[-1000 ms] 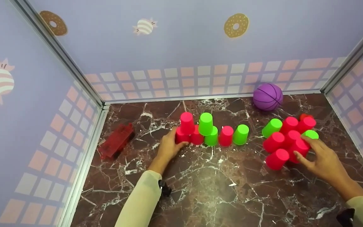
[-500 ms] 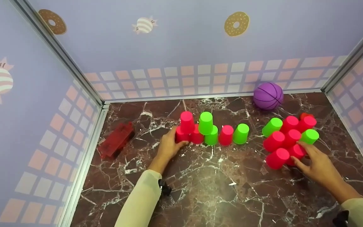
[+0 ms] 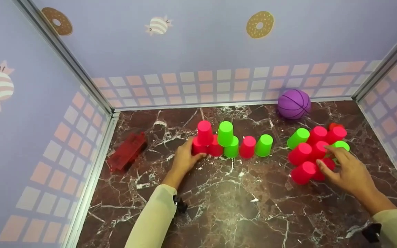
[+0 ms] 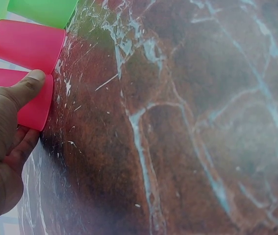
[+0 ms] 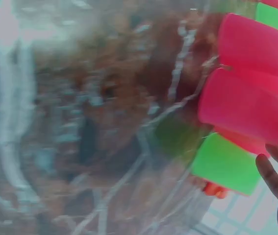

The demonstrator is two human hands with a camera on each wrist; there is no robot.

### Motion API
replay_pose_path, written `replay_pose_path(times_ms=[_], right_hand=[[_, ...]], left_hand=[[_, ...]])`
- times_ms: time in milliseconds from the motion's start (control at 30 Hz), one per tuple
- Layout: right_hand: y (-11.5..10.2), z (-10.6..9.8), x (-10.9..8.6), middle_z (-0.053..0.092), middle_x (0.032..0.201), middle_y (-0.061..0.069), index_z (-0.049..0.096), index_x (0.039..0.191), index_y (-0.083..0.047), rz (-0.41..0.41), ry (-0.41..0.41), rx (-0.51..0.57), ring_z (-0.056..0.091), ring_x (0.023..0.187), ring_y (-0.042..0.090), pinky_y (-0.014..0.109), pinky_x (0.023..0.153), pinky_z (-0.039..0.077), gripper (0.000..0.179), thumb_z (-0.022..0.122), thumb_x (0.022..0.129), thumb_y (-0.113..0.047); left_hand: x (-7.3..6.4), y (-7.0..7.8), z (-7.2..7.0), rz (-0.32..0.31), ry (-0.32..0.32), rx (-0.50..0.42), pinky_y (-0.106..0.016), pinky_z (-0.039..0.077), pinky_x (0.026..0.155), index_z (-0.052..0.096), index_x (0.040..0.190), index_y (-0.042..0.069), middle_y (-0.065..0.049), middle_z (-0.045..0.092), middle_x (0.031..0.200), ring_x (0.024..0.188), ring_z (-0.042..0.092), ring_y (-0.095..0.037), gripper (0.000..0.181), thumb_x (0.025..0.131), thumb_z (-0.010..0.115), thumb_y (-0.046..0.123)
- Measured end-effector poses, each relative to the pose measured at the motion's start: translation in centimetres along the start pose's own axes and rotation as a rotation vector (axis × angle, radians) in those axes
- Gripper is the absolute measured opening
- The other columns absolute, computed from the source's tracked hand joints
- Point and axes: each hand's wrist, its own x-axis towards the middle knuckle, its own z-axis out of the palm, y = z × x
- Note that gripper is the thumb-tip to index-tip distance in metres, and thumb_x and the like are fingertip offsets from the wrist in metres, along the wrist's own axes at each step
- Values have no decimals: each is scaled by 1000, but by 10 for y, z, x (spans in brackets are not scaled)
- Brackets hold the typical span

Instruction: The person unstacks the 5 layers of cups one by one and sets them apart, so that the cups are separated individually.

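My left hand (image 3: 183,157) grips the leftmost bottom pink cup (image 4: 35,108), its thumb on the near side and fingers behind. An upside-down row continues rightward with a second pink cup (image 3: 216,148), a green cup (image 3: 231,148), another pink cup (image 3: 247,148) and a green cup (image 3: 264,146). Above them sit an upper pink cup (image 3: 204,132) and an upper green cup (image 3: 225,133), each bridging two below. Over the right-hand cluster, my right hand (image 3: 355,172) hovers with thumb and fingers spread, fingertips close to a pink cup's closed end (image 5: 244,105). That hand partly covers a green cup (image 3: 343,146).
More pink cups (image 3: 303,173) and a green cup (image 3: 298,138) crowd the right cluster. Behind it lie a small red object (image 3: 335,126) and a purple ball (image 3: 294,104) near the back wall. A translucent red block (image 3: 128,152) rests at left. Panels enclose the marbled surface (image 3: 233,206).
The right hand first lowered with a pink cup into the cluster, then rose slightly off it with fingers apart. My left hand has stayed on its cup.
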Motion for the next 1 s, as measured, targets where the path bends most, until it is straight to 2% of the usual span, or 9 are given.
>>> replay_pose_path(times_ms=[67, 200, 267, 433, 500, 633, 833, 1000], right_hand=[[-6, 1, 11, 74, 109, 19, 66, 139, -1, -14, 11, -7, 69, 89, 33, 43, 69, 58, 64, 91, 82, -14], [-20, 4, 35, 73, 119, 24, 66, 139, -1, -36, 12, -5, 71, 95, 41, 64, 67, 62, 61, 89, 85, -17], [-28, 7, 49, 72, 121, 25, 66, 141, -1, -45, -2, 13, 69, 92, 41, 64, 68, 62, 60, 87, 87, -18], [-54, 21, 85, 72, 130, 24, 63, 149, -3, -74, -58, 62, 72, 105, 44, 63, 80, 64, 64, 87, 93, -23], [-67, 28, 99, 71, 135, 23, 62, 152, -3, -88, -80, 74, 71, 117, 46, 66, 90, 63, 66, 87, 95, -25], [-94, 44, 124, 69, 141, 23, 58, 157, -5, -115, -141, 86, 68, 126, 47, 68, 104, 58, 70, 85, 98, -30], [-130, 65, 149, 62, 156, 23, 48, 166, -14, -100, -260, 73, 63, 138, 51, 71, 115, 51, 78, 79, 102, -46], [-154, 84, 161, 62, 156, 23, 49, 166, -15, -120, -294, 96, 66, 134, 52, 71, 115, 51, 78, 77, 103, -51]], left_hand=[[-1, 2, 0, 13, 15, 17, -61, 62, 99, 63, 136, 8, -24, 79, 122, 113, 78, -45, 65, 85, 95, 31], [-1, 7, -2, 0, 12, 44, -59, 62, 97, 63, 135, 8, -23, 80, 120, 111, 79, -42, 64, 85, 95, 30], [0, 12, -3, -30, -6, 48, -60, 62, 100, 63, 136, 7, -23, 80, 122, 114, 79, -43, 64, 84, 95, 27], [0, 11, -4, -49, -15, 49, -57, 62, 103, 64, 136, 9, -21, 80, 124, 116, 78, -42, 62, 85, 94, 30], [1, 11, -3, -49, -18, 48, -57, 62, 103, 65, 136, 10, -21, 80, 124, 116, 78, -41, 62, 85, 94, 31], [2, 11, -4, -64, -36, 51, -57, 61, 104, 64, 138, 10, -21, 80, 126, 117, 78, -41, 63, 86, 94, 31], [3, 13, -4, -72, -46, 62, -56, 61, 106, 63, 140, 11, -21, 79, 128, 119, 77, -41, 64, 87, 94, 30], [2, 10, -4, -69, -44, 50, -58, 61, 106, 63, 141, 10, -22, 79, 128, 119, 77, -43, 65, 87, 94, 29]])
